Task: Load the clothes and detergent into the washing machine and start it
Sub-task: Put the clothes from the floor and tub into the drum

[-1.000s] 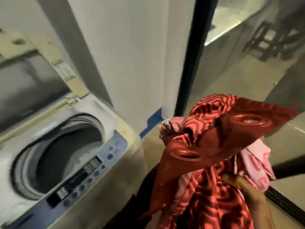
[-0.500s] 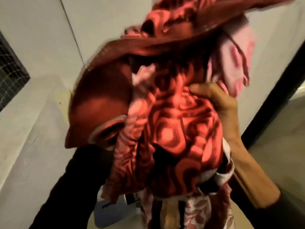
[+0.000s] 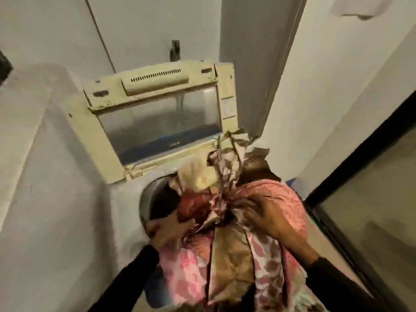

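A bundle of patterned pink, red and beige clothes [image 3: 234, 251] lies over the mouth of the top-loading washing machine [image 3: 126, 212]. My left hand [image 3: 166, 230] grips the bundle's left side at the drum's rim. My right hand [image 3: 270, 219] presses and holds the cloth on the right. The drum opening [image 3: 157, 199] shows dark at the bundle's upper left; most of it is covered by cloth. The machine's yellowed lid [image 3: 157, 113] stands upright behind, its window see-through. No detergent is in view.
White walls close in on the left and behind the machine. A grey door edge [image 3: 254, 64] stands behind the lid. A black-framed glass door [image 3: 360, 176] runs along the right. A small blue object [image 3: 292, 183] sits by the wall behind the clothes.
The bundle, held high in front of the camera before, has come down onto the machine's opening. The view has swung to face the open lid, and both hands now sit on the clothes.
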